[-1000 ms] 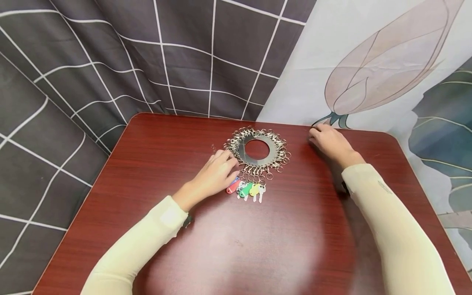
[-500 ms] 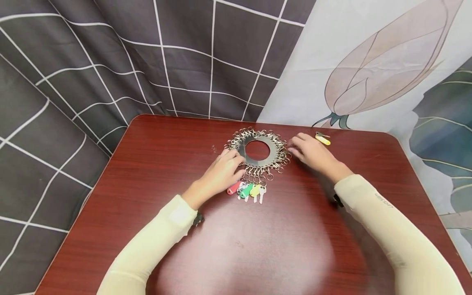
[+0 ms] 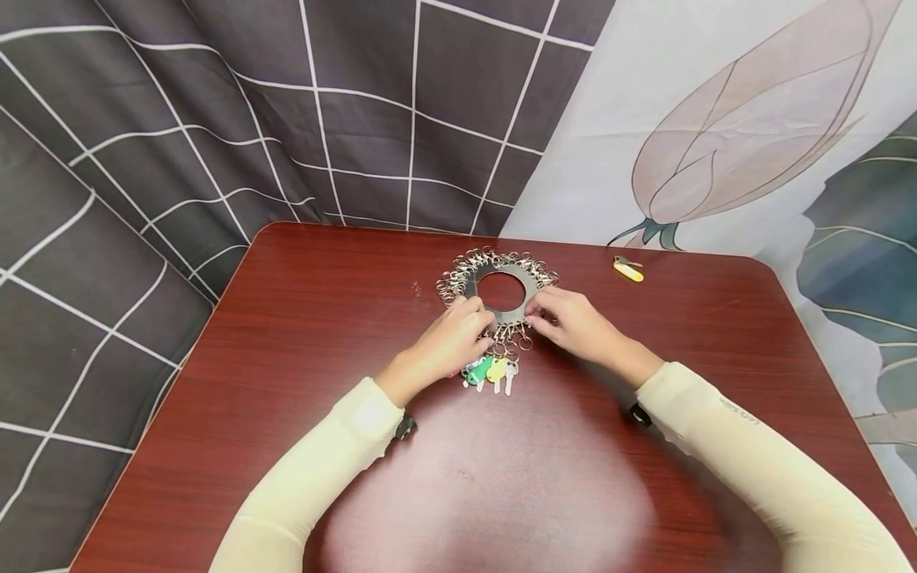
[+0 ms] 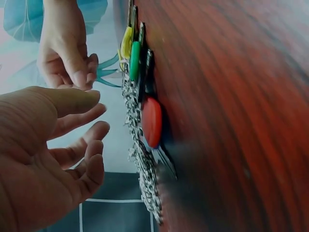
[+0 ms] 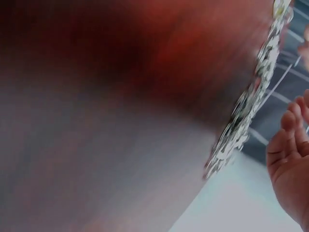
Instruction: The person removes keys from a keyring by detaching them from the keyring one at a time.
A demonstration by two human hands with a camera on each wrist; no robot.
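Observation:
A flat grey ring (image 3: 510,317) lies on the table, fringed with many metal clasps and split rings (image 3: 458,274). At its near side hang keys (image 3: 510,376) with a green tag (image 3: 478,372), a yellow tag (image 3: 497,368) and a red tag (image 4: 152,122), the red one mostly covered in the head view. My left hand (image 3: 458,333) hovers at the ring's near-left side; its fingers are loosely bent around nothing in the left wrist view. My right hand (image 3: 573,322) is at the near-right side, fingers loosely bent, nothing visible in them. Whether its fingertips touch the clasps is unclear.
Near the back edge of the red-brown table (image 3: 344,286), right of the ring, lies a separate key with a yellow tag (image 3: 629,270). A dark checked curtain (image 3: 358,119) and a pale flower-patterned one (image 3: 587,159) hang behind the table.
My right hand has come from the back edge leftward and nearer to the ring's near-right side, leaving the yellow-tagged key in sight. My left hand has shifted slightly right and nearer, over the red tag.

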